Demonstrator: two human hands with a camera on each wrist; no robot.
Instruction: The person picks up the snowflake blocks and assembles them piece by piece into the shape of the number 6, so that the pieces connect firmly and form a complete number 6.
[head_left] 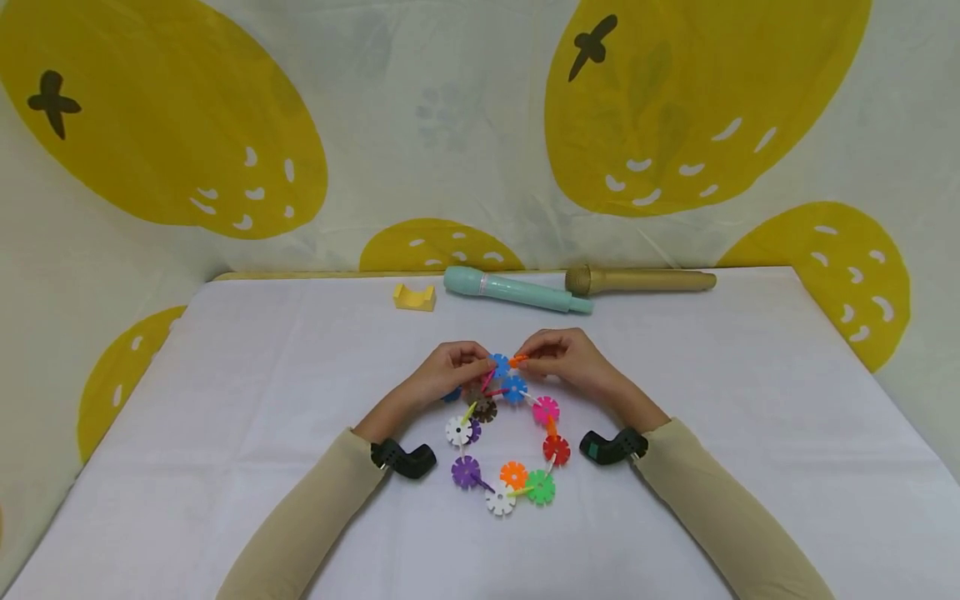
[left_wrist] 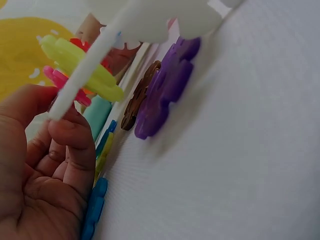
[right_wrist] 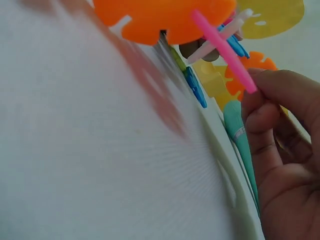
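Notched plastic snowflake discs in many colours are joined edge to edge in a curved chain, with a purple disc (head_left: 466,472), a green disc (head_left: 540,487) and a red disc (head_left: 557,450) among them. At its far end my left hand (head_left: 452,369) pinches a blue disc (head_left: 499,365) between thumb and fingers. Just to the right, my right hand (head_left: 564,357) pinches an orange disc (head_left: 517,361), seen edge-on close beside the blue one. The right wrist view shows this orange disc (right_wrist: 257,61) at the fingertips. In the left wrist view, nearer chain discs partly cover the left fingertips.
Loose discs lie by the chain: an orange disc (head_left: 513,475) inside the loop and a blue disc (head_left: 452,395) under the left hand. Along the back edge of the white-covered table (head_left: 262,433) are a yellow notched block (head_left: 414,298), a teal microphone (head_left: 517,290) and a gold microphone (head_left: 645,280).
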